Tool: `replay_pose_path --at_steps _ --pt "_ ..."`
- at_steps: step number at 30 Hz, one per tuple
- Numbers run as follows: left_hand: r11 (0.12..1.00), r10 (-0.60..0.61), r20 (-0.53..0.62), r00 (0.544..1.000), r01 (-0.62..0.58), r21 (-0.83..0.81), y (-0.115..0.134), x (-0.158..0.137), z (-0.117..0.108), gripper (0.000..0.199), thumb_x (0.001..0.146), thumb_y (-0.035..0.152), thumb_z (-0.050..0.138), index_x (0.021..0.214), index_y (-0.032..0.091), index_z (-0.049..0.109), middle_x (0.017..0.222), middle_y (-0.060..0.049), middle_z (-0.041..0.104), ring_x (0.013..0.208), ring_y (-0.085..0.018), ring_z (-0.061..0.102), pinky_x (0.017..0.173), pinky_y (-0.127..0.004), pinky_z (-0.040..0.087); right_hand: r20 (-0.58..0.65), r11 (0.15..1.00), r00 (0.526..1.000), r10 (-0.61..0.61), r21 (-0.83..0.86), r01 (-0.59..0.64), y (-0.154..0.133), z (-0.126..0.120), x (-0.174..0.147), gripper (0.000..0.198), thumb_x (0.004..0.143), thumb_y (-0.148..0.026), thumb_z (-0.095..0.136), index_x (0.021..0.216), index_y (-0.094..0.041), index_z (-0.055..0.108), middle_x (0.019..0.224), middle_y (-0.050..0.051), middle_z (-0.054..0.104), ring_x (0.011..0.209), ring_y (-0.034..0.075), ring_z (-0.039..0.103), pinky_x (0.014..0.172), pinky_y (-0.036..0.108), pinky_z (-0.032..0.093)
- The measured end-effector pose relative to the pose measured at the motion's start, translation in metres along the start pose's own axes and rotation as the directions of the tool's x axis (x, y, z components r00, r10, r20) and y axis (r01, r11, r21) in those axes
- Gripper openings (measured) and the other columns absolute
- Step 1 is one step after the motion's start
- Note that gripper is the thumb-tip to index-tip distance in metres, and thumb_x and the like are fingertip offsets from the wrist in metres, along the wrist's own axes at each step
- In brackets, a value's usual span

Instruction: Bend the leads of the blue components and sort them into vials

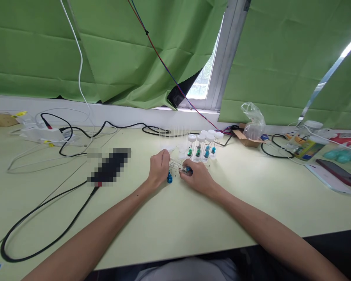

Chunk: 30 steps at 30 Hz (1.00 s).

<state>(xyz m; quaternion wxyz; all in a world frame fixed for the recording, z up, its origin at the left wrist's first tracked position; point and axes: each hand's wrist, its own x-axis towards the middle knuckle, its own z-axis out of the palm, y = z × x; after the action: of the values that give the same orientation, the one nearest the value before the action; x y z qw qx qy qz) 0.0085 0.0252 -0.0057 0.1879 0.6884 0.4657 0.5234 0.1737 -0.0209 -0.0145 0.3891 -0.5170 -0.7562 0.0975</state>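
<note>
Your left hand (160, 168) is curled up almost like a fist, and you can't tell from this view what is inside it. Your right hand (198, 174) has its fingers bent in, with the thumb and finger close together around a small blue piece (188, 170). A thin, clear thing (174, 164) shows in the gap between your hands, too small to make out. Another blue bit (169, 178) is just below the fingers of your left hand. You can't tell if it hangs there or rests on the table (152, 222).

Things stand close behind your hands. Little tubes (207, 151) with white caps stand in a bunch behind your right hand, with green and blue bits inside. See-through cups (167, 137) stand just behind your left hand. A black wire (117, 126) runs along the back.

On your left, a loop of black cord (13, 260) goes up to a dark, blurry patch (109, 168). A white plug box (42, 133) sits farther back. On your right, well apart from your hands, are a clear bag (253, 121) in a brown box (248, 141), a jar (308, 146) with a yellow and green label, and two phones (329, 178) close together. Red and blue wires (146, 32) hang in front of the green curtain (105, 47).
</note>
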Motion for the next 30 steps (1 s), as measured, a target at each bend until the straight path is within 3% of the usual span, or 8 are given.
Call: replay_pose_path --at_steps 18,22,25,28,30 --pt "1.0 0.017 -0.02 1.0 -0.018 -0.024 0.0 0.0 0.0 0.038 0.096 0.032 0.033 0.061 0.021 0.037 0.055 0.003 0.036 0.054 -0.012 0.034 0.054 -0.029 0.028 0.033 0.993 0.999 0.035 0.108 -0.038 0.0 0.0 0.001 0.013 0.08 -0.034 0.062 0.08 -0.021 0.059 0.055 -0.004 0.053 0.052 0.013 0.047 0.057 0.024 0.039" --pt "0.98 -0.034 0.074 0.997 0.048 -0.193 0.005 0.003 -0.004 0.04 0.098 0.043 0.033 0.069 0.021 0.047 0.055 0.003 0.035 0.05 -0.012 0.034 0.049 -0.027 0.028 -0.018 0.986 0.999 0.04 0.161 -0.037 0.0 -0.001 0.002 0.016 0.08 -0.036 0.064 0.082 -0.021 0.06 0.057 -0.004 0.055 0.053 0.012 0.048 0.058 0.024 0.039" --pt "0.88 -0.13 0.196 0.972 0.204 -0.428 0.013 0.004 -0.005 0.039 0.096 0.054 0.034 0.085 0.023 0.053 0.053 0.006 0.027 0.043 -0.011 0.028 0.043 -0.024 0.025 -0.049 0.979 0.997 0.061 0.197 -0.05 -0.001 -0.001 0.002 0.02 0.081 -0.039 0.065 0.086 -0.02 0.062 0.057 -0.005 0.054 0.054 0.012 0.048 0.058 0.024 0.039" --pt "0.787 -0.162 0.253 0.954 0.279 -0.55 0.017 0.004 -0.002 0.038 0.094 0.057 0.037 0.091 0.023 0.054 0.054 0.005 0.035 0.043 -0.011 0.032 0.041 -0.024 0.031 -0.075 0.975 0.994 0.076 0.216 -0.058 -0.001 -0.002 0.002 0.025 0.083 -0.045 0.065 0.089 -0.02 0.063 0.058 -0.005 0.054 0.055 0.012 0.047 0.058 0.024 0.039" --pt "0.777 -0.163 0.257 0.953 0.284 -0.562 0.018 0.003 0.001 0.04 0.094 0.058 0.037 0.093 0.022 0.054 0.058 0.003 0.042 0.044 -0.011 0.038 0.041 -0.025 0.035 -0.088 0.978 0.994 0.072 0.202 -0.053 0.0 -0.002 0.003 0.028 0.085 -0.048 0.063 0.09 -0.021 0.063 0.059 -0.004 0.054 0.055 0.012 0.047 0.058 0.024 0.039"
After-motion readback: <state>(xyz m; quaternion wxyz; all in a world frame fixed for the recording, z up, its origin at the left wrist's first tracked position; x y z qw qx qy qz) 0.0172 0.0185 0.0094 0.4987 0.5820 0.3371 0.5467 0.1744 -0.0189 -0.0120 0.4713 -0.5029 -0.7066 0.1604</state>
